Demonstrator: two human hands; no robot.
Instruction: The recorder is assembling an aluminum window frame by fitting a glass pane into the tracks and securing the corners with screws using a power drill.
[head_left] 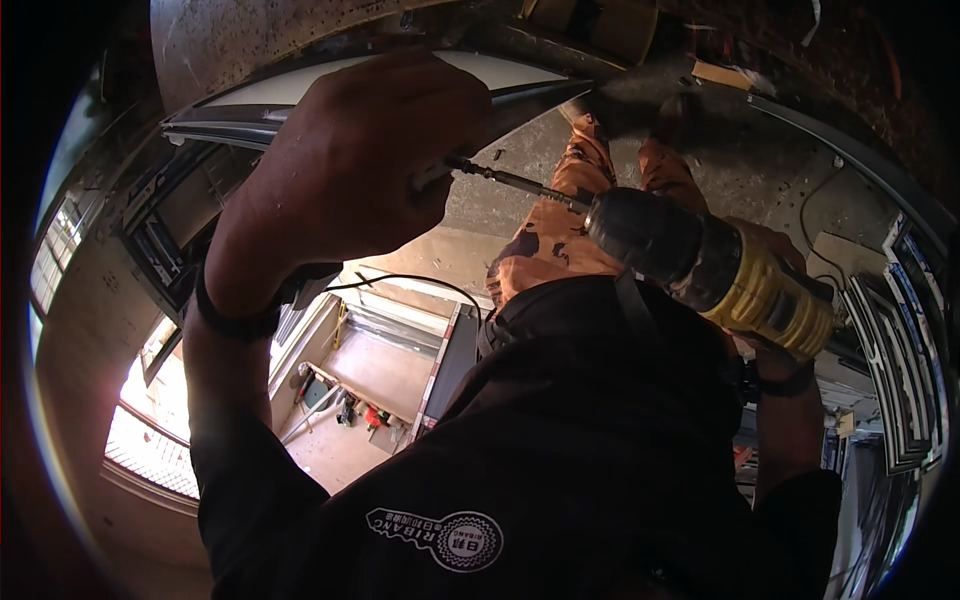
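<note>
A yellow-and-black cordless drill (690,260) points to the left, its long thin bit (520,184) reaching toward my left hand (360,150). My right hand (775,245) grips the drill from behind, mostly hidden by its body. The fingers of my left hand are curled closed at the tip of the bit. A small pale piece (430,180) shows between them, too little of it to name. Just beyond that hand lies a white panel with a dark frame (520,72); the hand covers part of it, and I cannot tell whether they touch.
Long frame profiles (885,360) stand stacked at the right. A rusty metal surface (240,45) rises at the far left. Lower left, a wooden tray (365,400) holds several tools. A black cable (420,280) runs near my waist. Concrete floor (500,215) shows by my legs.
</note>
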